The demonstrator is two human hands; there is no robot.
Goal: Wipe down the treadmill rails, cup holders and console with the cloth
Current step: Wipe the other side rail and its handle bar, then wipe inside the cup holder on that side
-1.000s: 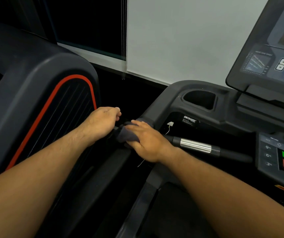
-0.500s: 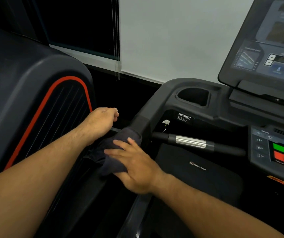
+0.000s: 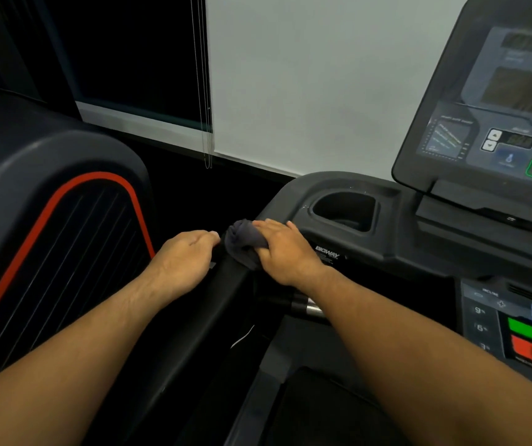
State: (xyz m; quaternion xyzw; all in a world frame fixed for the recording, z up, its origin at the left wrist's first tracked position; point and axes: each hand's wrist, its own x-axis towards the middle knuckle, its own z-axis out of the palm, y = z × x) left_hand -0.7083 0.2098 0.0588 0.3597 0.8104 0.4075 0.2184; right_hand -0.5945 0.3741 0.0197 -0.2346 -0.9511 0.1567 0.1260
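A pale wall point(image 3: 306, 75) fills the upper middle of the frame, with a dark window point(image 3: 129, 53) at the upper left and thin blind cords point(image 3: 205, 91) hanging down its right edge. Below the window, at the left, stands the dark housing of a neighbouring machine point(image 3: 17, 175), edged with a red stripe.

The left hand point(image 3: 187, 262) sits left of centre on the outer side of the treadmill rail point(image 3: 226, 300), a dark bar that runs from the bottom middle up towards the centre. Its fingers curl downward, and I cannot tell whether they grip the rail or only rest against it.

Just to its right lies the cloth point(image 3: 242, 243), dark grey and bunched, on top of the rail where the rail meets the tray. The right hand point(image 3: 284, 252) holds it there, fingers laid over the top and thumb tucked beneath, so the cloth bulges out between them. The two hands are near each other but apart.

Beyond the right hand is the cup holder point(image 3: 345, 210), a deep dark well in the tray. Under the right forearm shows a short piece of metal grip bar point(image 3: 309, 309). The console point(image 3: 499, 123) rises at the upper right, and a button panel point(image 3: 531, 333) with green and red keys sits at the lower right.
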